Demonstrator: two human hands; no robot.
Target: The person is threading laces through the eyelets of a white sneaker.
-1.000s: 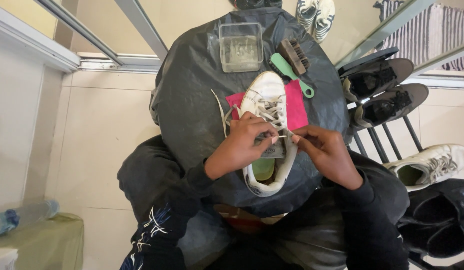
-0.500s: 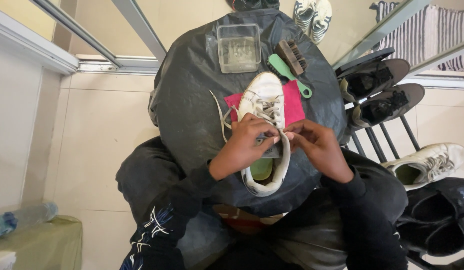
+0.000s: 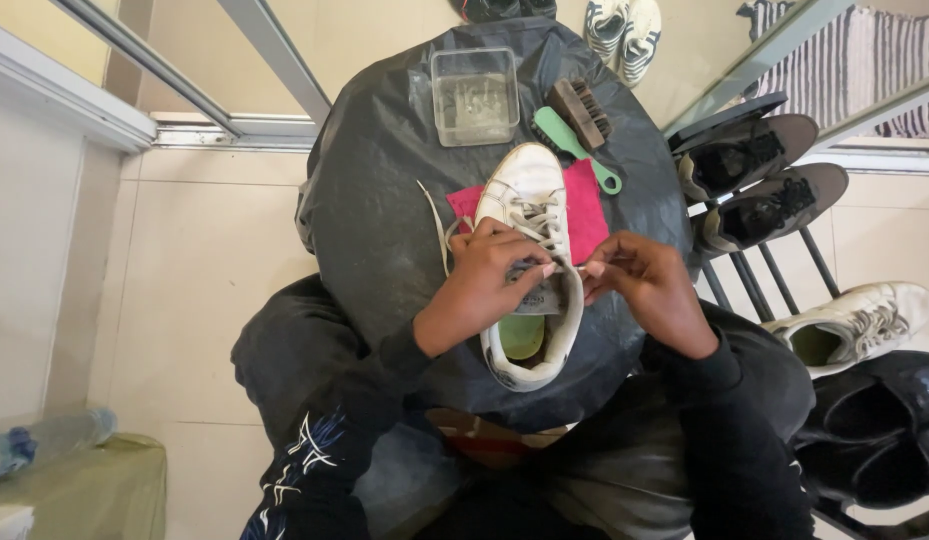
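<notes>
Two hands meet over a white sneaker [image 3: 529,215] that lies on a round surface covered with black plastic [image 3: 384,190]. The left hand [image 3: 489,275] rests on the middle of the shoe, its fingers bent and pinched narrow on the lace and the grey tongue. The right hand [image 3: 639,280] is just beside it, at the right edge of the shoe, fingers also curled close together and pinching the lace end; the fingertips of both hands almost touch. A loose white lace [image 3: 434,220] runs out beyond the left fingers. Under the toe of the shoe, past the fingertips, lies a pink cloth [image 3: 589,210]. Further beyond the fingers are a green-handled brush [image 3: 574,145], a brown brush [image 3: 581,110] and a clear plastic box [image 3: 474,95]. Well apart, to the right of the right hand, dark shoes [image 3: 754,180] sit on a rack
</notes>
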